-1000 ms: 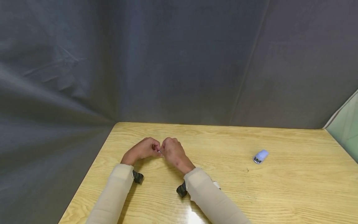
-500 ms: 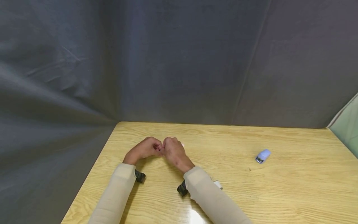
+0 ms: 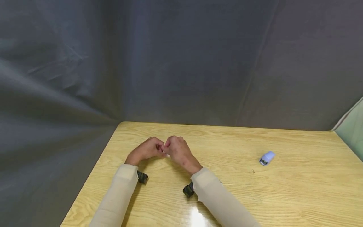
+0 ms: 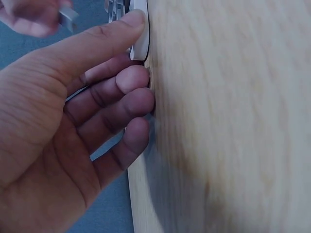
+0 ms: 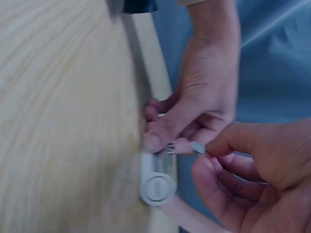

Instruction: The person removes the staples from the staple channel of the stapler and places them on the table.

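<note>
In the head view my left hand (image 3: 145, 150) and right hand (image 3: 181, 153) meet above the table's left half. Thumb and fingers of the left hand pinch a small white stapler (image 5: 158, 188), with a round hinge and a metal part showing in the right wrist view. A pale pink arm (image 5: 194, 216) extends from that hinge. Between its thumb and index finger, the right hand pinches a small silver metal strip (image 5: 198, 147), close beside the stapler's metal end. The left wrist view shows the stapler's white edge (image 4: 140, 39) under the left thumb; the other left fingers are loosely bent.
A lavender bottle-shaped item (image 3: 267, 158) with a dark label lies on the wooden table (image 3: 297, 189), well to the right. Dark sheeting (image 3: 181, 63) hangs behind the table and along its left edge. Black wrist cameras (image 3: 142, 177) sit under both sleeves.
My right hand has shifted slightly right and away from the left fingers, uncovering a bit of white between them. The right sleeve now hides most of a white thing beside it. The left hand stays nearly still.
</note>
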The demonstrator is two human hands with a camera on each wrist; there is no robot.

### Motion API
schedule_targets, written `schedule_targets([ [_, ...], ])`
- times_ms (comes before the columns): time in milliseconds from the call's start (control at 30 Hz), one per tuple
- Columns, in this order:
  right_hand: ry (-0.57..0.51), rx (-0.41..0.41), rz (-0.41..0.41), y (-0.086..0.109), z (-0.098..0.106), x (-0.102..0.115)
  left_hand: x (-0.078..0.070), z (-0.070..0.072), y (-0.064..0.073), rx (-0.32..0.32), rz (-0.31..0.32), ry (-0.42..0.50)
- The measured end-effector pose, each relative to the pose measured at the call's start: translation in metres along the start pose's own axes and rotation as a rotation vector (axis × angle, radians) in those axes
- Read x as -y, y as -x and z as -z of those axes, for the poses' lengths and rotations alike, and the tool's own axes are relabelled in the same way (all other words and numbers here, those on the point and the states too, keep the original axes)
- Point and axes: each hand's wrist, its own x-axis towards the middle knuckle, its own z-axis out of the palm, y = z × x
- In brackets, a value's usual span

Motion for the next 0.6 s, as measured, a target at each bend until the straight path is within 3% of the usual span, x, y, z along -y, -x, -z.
schedule_targets([
  [333, 0.073, 0.119, 0.136, 0.022, 0.027, 0.001, -0.006, -0.001, -0.004, 0.017, 0.021, -0.004],
  [467, 0.09, 0.204, 0.149, 0.031, 0.032, -0.003, -0.01, 0.0, -0.003, 0.018, 0.044, 0.003],
  [600, 0.123, 0.268, 0.138, 0.04, 0.033, -0.008, -0.012, 0.0, -0.003, 0.012, 0.028, 0.009],
])
